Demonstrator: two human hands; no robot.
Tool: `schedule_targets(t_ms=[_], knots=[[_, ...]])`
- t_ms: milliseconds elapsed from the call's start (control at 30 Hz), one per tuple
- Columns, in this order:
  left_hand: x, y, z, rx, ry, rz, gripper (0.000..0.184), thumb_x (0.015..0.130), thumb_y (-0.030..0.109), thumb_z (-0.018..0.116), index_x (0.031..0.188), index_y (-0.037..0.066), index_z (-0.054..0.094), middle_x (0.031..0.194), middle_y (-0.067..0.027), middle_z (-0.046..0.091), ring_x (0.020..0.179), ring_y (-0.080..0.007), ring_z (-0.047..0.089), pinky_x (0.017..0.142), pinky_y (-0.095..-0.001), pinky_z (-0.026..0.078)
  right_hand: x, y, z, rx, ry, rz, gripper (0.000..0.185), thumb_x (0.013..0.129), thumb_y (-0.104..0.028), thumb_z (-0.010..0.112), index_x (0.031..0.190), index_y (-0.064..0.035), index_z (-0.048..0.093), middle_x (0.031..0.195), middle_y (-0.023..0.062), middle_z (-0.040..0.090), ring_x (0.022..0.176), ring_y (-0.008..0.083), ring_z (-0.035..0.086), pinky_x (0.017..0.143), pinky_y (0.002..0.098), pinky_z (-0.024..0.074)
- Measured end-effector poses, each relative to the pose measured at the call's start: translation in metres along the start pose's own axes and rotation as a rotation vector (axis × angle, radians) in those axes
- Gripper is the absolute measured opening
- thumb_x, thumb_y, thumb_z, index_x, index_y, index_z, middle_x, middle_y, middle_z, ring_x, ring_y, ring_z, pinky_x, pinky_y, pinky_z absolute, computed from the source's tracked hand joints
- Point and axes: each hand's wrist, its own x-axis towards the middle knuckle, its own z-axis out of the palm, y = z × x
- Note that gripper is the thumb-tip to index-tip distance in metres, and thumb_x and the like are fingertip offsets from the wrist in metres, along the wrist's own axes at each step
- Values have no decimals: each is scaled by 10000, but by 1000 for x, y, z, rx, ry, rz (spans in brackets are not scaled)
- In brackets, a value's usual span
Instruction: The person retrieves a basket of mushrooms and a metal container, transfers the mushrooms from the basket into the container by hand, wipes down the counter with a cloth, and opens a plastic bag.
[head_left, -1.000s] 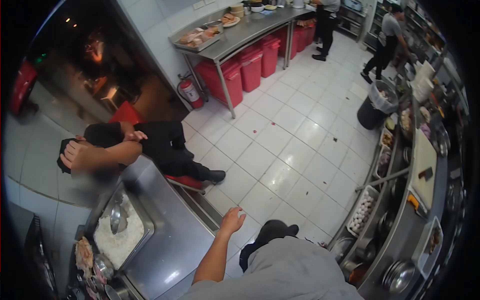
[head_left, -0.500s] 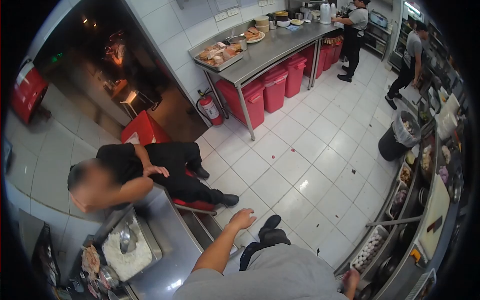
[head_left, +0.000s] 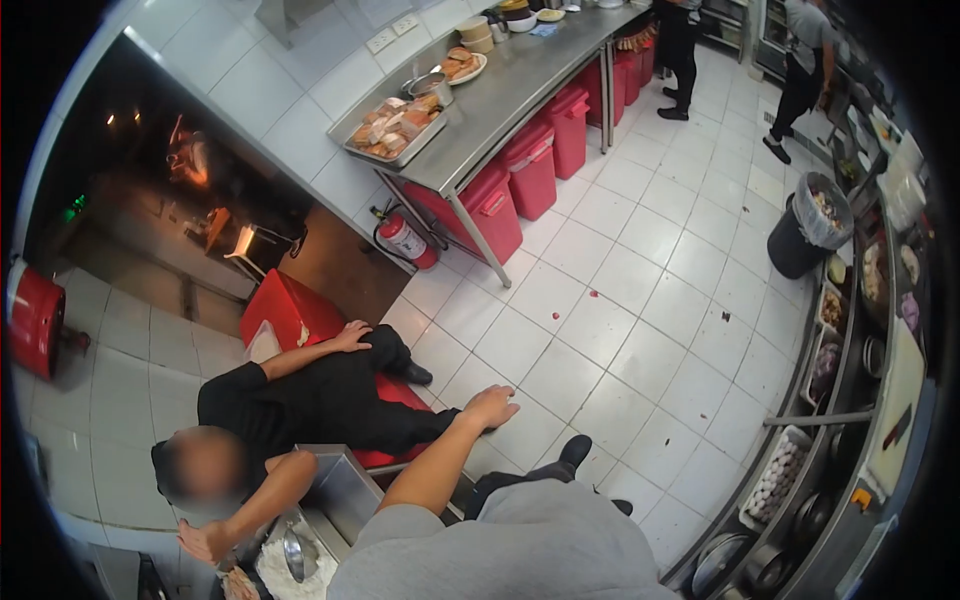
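Note:
My left hand [head_left: 491,407] hangs out over the tiled floor with nothing in it, its fingers loosely stretched. It is nearest to the dark trouser leg of a seated person [head_left: 330,400] and does not grip anything. My right hand is out of the frame. To my left a metal tray of white flour-like stuff [head_left: 275,570] stands on the counter, with a metal scoop [head_left: 299,553] lying in it. The seated person's own hand reaches over beside that tray.
A trash bin [head_left: 800,245] stands on the right. A shelf counter with a tray of eggs [head_left: 776,480] runs along that side. Ahead, a steel table [head_left: 480,150] bears a tray of meat pieces [head_left: 390,128], with red bins [head_left: 490,215] under it. Two workers stand farther off.
My view has shifted and I have moved forward. My right hand has left the frame. The seated person has raised one hand from the face and moved the other onto the knee.

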Motion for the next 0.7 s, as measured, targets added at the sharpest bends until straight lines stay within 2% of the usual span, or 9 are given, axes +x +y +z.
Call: schedule_targets(t_ms=[133,233,300,567,700], knots=[[16,4,11,26,-45,81,494,921,388,613,1286,55,605,1296,-227,605,1244,-382,555,1061,-455,445,5,-12,-14,155,110,-39,189,934,-229,584,1059,-100,644,811,44,615,708,175,640,532,320,524],[12,12,13,62,-107,117,493,921,393,616,1282,57,608,1286,-226,610,1232,-378,562,1054,-452,449,28,-12,-29,343,198,16,235,961,-261,580,1148,-119,602,886,47,625,708,192,641,539,335,538],[13,9,17,81,-126,130,497,919,399,621,1282,59,608,1276,-225,616,1221,-376,570,1049,-449,453,34,-6,-33,364,195,11,222,957,-249,586,1131,-114,609,883,51,625,705,191,640,537,336,537],[1,12,4,105,-131,90,505,929,371,611,1302,33,584,1309,-211,608,1250,-367,556,1062,-455,450,43,28,-11,225,105,148,216,928,-197,578,1108,-81,605,872,78,620,663,214,627,509,361,520],[-5,16,4,111,-148,94,514,928,371,612,1313,32,580,1320,-211,603,1259,-363,550,1065,-457,449,32,26,-1,191,72,128,225,930,-201,578,1114,-75,608,875,80,625,672,210,630,523,357,526]])
